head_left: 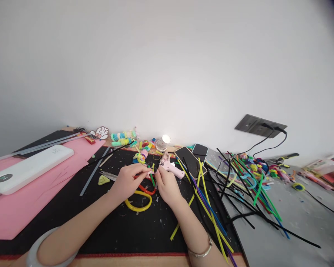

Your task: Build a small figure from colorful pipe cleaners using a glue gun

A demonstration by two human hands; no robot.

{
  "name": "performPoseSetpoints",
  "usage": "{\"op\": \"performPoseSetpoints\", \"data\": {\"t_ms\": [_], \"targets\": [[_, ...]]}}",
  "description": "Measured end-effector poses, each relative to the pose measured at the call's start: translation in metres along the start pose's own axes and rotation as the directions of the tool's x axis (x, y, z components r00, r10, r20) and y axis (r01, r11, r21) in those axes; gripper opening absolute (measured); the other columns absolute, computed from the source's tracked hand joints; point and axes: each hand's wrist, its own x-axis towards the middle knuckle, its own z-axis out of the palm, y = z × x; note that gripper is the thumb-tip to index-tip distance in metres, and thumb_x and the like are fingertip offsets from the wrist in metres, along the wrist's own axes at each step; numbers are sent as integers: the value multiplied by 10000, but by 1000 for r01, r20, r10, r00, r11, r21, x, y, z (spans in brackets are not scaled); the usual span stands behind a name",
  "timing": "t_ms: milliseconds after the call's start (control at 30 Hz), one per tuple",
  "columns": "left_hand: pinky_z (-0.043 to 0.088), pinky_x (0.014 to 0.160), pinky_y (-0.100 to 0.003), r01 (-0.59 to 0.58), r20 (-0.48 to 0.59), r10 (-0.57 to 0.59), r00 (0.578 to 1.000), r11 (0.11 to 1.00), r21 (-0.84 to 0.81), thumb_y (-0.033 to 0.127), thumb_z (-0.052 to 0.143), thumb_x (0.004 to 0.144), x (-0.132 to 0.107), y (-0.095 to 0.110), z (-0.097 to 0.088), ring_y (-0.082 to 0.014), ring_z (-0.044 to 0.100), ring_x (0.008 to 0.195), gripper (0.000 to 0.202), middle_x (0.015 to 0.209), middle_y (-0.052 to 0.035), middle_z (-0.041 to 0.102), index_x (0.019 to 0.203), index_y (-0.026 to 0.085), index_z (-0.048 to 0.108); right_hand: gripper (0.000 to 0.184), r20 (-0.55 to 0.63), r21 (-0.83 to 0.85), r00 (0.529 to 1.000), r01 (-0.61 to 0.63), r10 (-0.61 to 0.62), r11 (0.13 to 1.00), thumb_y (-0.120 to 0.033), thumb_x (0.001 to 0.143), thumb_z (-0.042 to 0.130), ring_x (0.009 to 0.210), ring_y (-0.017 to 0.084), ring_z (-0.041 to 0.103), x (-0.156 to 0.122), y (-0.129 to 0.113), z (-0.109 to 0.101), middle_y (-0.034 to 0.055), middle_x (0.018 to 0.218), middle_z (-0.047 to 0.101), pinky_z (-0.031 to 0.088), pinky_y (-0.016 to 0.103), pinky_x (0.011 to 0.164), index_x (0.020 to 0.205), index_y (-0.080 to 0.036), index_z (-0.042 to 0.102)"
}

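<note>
**A:** Hands first: where were they?

**B:** The left hand and right hand met fingertip to fingertip over the black mat. Both were pinched shut on a short green pipe cleaner.

**A:** And around it?

**B:** A pink glue gun lay just beside the right hand, at one o'clock. A yellow pipe-cleaner loop lay at six o'clock of the pinch, near the left wrist.

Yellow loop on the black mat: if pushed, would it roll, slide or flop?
Probably slides rather than rolls: the yellow loop lies flat on the black mat. Likely light and bendy, since its thin strand curves unevenly.
</note>
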Motion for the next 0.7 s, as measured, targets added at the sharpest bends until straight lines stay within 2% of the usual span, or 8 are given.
{"op": "performPoseSetpoints", "data": {"t_ms": [133, 267, 700], "targets": [[525, 745, -294, -22, -29, 22, 999, 1000, 4, 309, 552, 840, 0, 2, 0, -195, 694, 753, 189, 754, -28, 747, 760, 225, 701, 254, 40, -91, 999, 5, -1, 996, -229, 981, 302, 567, 150, 498, -1, -4, 1, 14, 644, 557, 261, 251, 541, 799, -192, 476], [519, 723, -281, -53, -50, 54, 997, 998, 18, 274, 554, 844, -1, 0, 1, -181, 690, 728, 177, 781, -33, 751, 772, 218, 706, 259, 49, -160, 999, 10, -2, 987, -212, 989, 282, 574, 160, 512, -2, -6, 2, 44, 683, 589, 251, 260, 533, 821, -186, 478], [525, 747, -297, -49, -62, 50, 997, 999, 23, 269, 555, 839, 1, -1, 1, -198, 701, 770, 182, 804, -37, 757, 779, 219, 719, 205, 83, -234, 996, 2, 18, 972, -157, 962, 326, 516, 154, 433, -3, -9, 3, 20, 623, 509, 213, 263, 509, 808, -186, 458]]}}
